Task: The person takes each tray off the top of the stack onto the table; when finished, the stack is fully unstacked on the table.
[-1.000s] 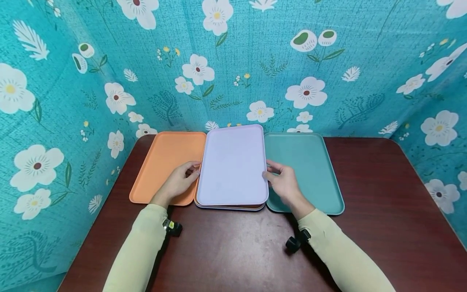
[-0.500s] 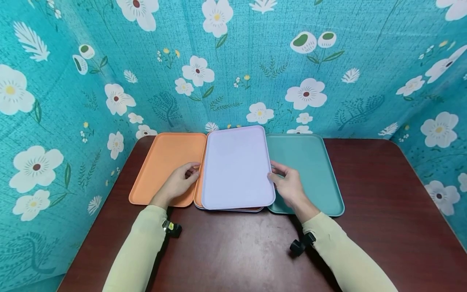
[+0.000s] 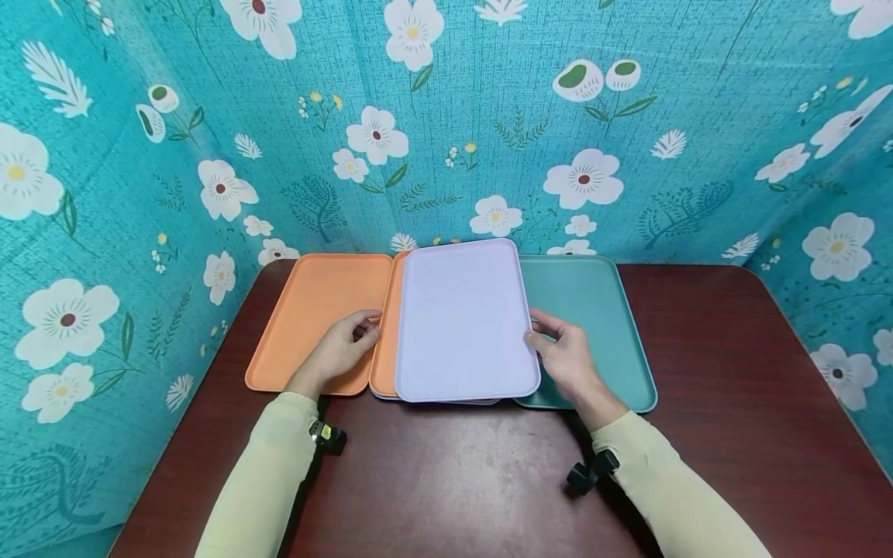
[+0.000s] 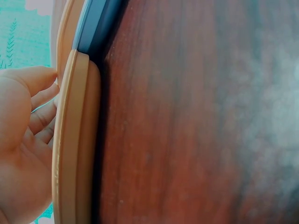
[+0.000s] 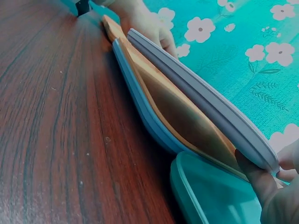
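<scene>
My right hand (image 3: 568,356) pinches the right edge of a lavender tray (image 3: 463,322), thumb on top and fingers beneath. The right wrist view shows that tray raised at a tilt over an orange tray (image 5: 175,114), which lies on a blue tray (image 5: 140,102). In the head view, only a left strip of this stacked orange tray (image 3: 384,368) shows. Palm over a second orange tray (image 3: 328,287) at the left, my left hand (image 3: 342,349) has loosely bent fingers, their tips right at the stack's left edge. The lavender tray overlaps a teal tray (image 3: 600,310) at the right.
All the trays are on a dark reddish-brown wooden table (image 3: 446,480). Behind and beside it hangs a teal flowered cloth (image 3: 446,116). Small black cameras (image 3: 593,473) are strapped to both wrists.
My right hand has drawn the lavender tray to the right, baring more of the orange tray beneath and covering more of the teal one. The left hand has stayed in place.
</scene>
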{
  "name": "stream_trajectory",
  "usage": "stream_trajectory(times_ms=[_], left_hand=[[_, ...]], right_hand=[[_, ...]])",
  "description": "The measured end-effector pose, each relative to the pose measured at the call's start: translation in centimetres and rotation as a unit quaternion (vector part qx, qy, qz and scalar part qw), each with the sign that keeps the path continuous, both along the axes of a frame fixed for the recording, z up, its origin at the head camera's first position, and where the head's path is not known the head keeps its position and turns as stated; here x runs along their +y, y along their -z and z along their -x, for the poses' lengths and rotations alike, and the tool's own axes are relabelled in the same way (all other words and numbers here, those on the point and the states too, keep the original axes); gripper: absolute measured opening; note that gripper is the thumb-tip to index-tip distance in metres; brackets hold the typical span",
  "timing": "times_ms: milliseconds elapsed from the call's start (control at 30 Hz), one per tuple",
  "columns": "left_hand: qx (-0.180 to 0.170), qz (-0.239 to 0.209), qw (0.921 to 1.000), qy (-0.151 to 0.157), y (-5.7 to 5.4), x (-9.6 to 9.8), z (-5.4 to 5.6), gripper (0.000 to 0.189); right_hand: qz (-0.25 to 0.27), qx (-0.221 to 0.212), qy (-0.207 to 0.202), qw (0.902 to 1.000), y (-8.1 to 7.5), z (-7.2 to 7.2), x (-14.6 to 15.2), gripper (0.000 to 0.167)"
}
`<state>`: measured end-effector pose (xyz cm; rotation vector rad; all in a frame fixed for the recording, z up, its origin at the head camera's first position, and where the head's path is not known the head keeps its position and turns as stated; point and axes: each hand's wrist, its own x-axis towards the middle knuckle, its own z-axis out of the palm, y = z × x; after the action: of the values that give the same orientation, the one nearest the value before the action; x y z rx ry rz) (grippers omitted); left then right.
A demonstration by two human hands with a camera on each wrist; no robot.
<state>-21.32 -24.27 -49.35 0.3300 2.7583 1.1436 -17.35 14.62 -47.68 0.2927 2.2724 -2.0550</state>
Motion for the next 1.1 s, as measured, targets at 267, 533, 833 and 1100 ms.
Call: stream_trajectory(times_ms=[267, 533, 833, 1100], left_hand=[[-0.005, 0.002, 1.0000, -0.006, -0.1, 0.1, -0.1, 0.044], [-0.014, -0.001, 0.9998, -0.010, -0.1, 0.0, -0.1, 0.044], [-0.014, -0.006, 0.9999, -0.007, -0.1, 0.1, -0.1, 0.044], [-0.023, -0.004, 0.9996, -0.013, -0.3, 0.2, -0.1, 0.044]], right_hand=[[0.003, -0.006, 0.006, 1.0000, -0.3, -0.2, 1.3, 0.051], [-0.001, -0.003, 0.010, 0.9999, -0.8, -0.3, 2.5, 0.050], [-0.017, 0.006, 0.009, 0.9998, -1.0, -0.9, 4.0, 0.050], [-0.039, 0.018, 0.005, 0.9991, -1.2, -1.4, 5.3, 0.050]])
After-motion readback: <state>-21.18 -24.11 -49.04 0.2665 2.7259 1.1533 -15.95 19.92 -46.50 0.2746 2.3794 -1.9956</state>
